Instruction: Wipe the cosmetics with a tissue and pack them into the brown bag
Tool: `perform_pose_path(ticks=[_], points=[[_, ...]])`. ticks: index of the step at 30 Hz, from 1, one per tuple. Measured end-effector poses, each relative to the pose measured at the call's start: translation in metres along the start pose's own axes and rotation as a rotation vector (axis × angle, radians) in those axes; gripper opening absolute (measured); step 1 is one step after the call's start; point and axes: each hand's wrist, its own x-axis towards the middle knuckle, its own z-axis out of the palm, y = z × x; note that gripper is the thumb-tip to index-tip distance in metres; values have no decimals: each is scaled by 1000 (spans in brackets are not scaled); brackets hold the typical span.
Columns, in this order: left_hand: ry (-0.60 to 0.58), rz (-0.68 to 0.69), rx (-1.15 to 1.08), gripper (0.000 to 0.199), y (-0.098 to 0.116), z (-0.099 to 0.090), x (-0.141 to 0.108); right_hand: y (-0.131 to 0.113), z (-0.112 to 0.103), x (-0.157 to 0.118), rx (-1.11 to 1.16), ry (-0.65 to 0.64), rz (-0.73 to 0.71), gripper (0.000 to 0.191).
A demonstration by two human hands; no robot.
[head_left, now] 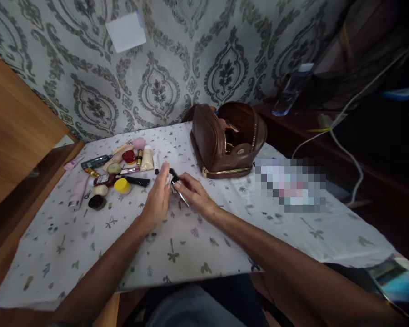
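Observation:
Over the middle of the patterned white cloth [194, 245], my two hands are close together. My right hand [196, 195] is closed around a small dark and silvery object [182, 195], too small to name. My left hand [157, 200] is upright beside it, its fingers stretched out and the palm turned towards the object. Whether the left palm touches it is hard to tell. Just left of my left hand lie a black tube [138, 181] and a yellow-lidded jar [122, 185].
Several cosmetics, among them a cream tube [147, 159] and a black-lidded jar [96, 202], lie at the left. An open brown bag [209, 145] stands behind my right hand. A blurred-out item [289, 185] is at the right. Farther back right is a clear bottle [289, 93].

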Motion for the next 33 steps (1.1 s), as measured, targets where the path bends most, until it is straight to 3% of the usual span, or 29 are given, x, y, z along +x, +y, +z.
perform_pose_path(ticks=[3, 6, 9, 12, 20, 25, 30, 33], points=[[140, -171, -153, 41, -1, -4, 5, -6, 1, -2, 208, -90, 75, 40], [219, -314, -270, 25, -1, -7, 9, -10, 2, -2, 376, -102, 132, 47], [170, -408, -280, 22, 1, -9, 11, -10, 4, -1, 508, -67, 222, 50], [106, -422, -254, 23, 3, -9, 9, -11, 6, -1, 554, -15, 271, 33], [117, -323, -113, 22, 7, -6, 5, -9, 5, 3, 578, 129, 266, 39], [112, -87, 5, 20, 12, -8, 6, -8, 5, 3, 653, 74, 270, 37], [155, -13, 134, 21, 10, -10, 7, -7, 7, 2, 628, 34, 278, 32], [100, 94, 193, 23, 12, -10, 5, -5, 7, 3, 609, 44, 278, 33]])
